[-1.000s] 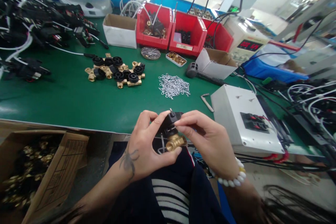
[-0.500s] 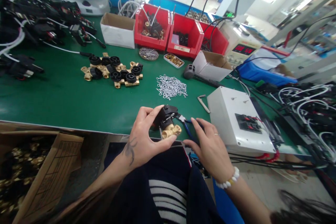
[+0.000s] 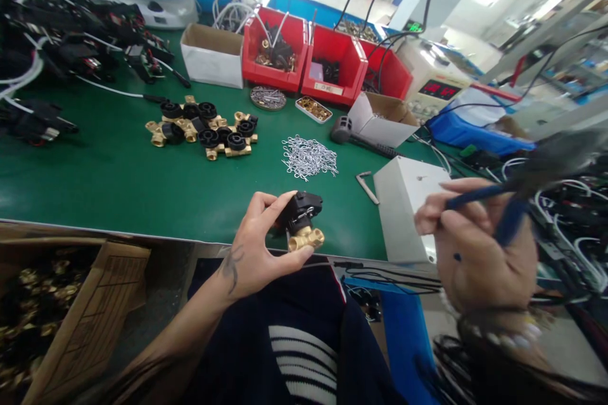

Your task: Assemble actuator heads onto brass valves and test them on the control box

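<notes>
A green-topped bench [image 3: 123, 183] spans the view, with an open brown cardboard box [image 3: 95, 316] of black and brass pieces below its left end. On the bench lies a group of brass fittings with round black caps [image 3: 208, 138]; no boxy housing shows on them, so that part of the work looks undone there. Right of it is a loose heap of silvery wire clips [image 3: 308, 157].

The right hand [image 3: 479, 253], raised before a white metal box [image 3: 403, 215], is curled round a blurred blue-handled tool [image 3: 510, 221], probably pliers; whether its far end is spread cannot be told.

The left hand [image 3: 259, 259] is bent in a C, its forefinger along the top and its thumb underneath, gripping a black-and-brass valve assembly [image 3: 304, 218] at the bench's near edge. This one looks nearly complete: a matt black, angular plastic housing [image 3: 306, 201] sits on a shiny yellow brass body [image 3: 304, 239], slightly tilted, with round open ports. A small silvery wire piece [image 3: 310, 212] at the black collar seems to be a fitted clip.
</notes>
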The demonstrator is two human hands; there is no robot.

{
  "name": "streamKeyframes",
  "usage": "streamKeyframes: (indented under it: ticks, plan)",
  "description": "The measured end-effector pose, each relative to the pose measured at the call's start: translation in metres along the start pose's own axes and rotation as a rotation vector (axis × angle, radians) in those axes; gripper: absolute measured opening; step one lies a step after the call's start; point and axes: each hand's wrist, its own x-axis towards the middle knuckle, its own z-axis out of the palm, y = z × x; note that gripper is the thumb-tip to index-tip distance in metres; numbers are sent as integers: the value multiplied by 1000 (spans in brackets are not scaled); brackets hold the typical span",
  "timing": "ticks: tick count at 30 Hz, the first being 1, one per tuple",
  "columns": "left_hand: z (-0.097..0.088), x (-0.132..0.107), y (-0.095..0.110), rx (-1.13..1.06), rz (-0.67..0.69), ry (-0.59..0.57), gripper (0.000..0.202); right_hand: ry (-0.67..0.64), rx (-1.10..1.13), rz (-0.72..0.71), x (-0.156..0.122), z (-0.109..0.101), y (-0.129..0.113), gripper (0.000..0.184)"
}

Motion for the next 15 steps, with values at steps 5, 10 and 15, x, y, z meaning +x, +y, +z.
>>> streamKeyframes:
  ticks: [5, 10, 15]
  plan:
    - [-2, 2, -4, -8, 25, -26, 70, -161, -59, -70, 3, 21, -6, 20]
    - [-4, 4, -5, -27, 7, -39, 69, -295, -257, -47, 7, 20, -8, 18]
    - [-4, 4, -8, -33, 6, -42, 70, 5, -93, -60, 5, 28, -5, 16]
